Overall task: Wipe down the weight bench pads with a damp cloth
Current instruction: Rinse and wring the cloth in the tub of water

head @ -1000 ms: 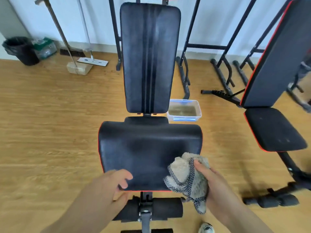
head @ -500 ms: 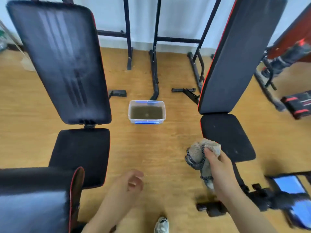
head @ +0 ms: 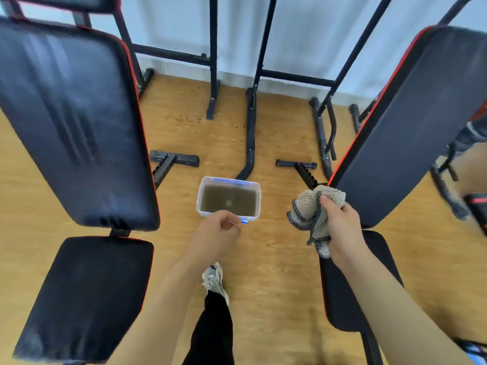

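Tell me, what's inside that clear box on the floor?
Murky brown water fills the clear box. A pale spot shows in it, but the cloudy water hides the bottom, and the left hand covers its near rim.

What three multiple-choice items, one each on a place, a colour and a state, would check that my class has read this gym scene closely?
1. Where is the tub?
A. On the floor between the left bench and the right bench.
B. On a table.
C. On a shelf.

2. What colour is the water?
A. Bright blue.
B. Murky brown.
C. Milky white.

3. What is the right hand doing?
A. Hanging empty.
B. Holding a bottle.
C. Gripping the cloth.

Answers:
1 A, it stands on bare boards between the two.
2 B, the tub's fill is dull brown.
3 C, it clasps the bunched cloth.
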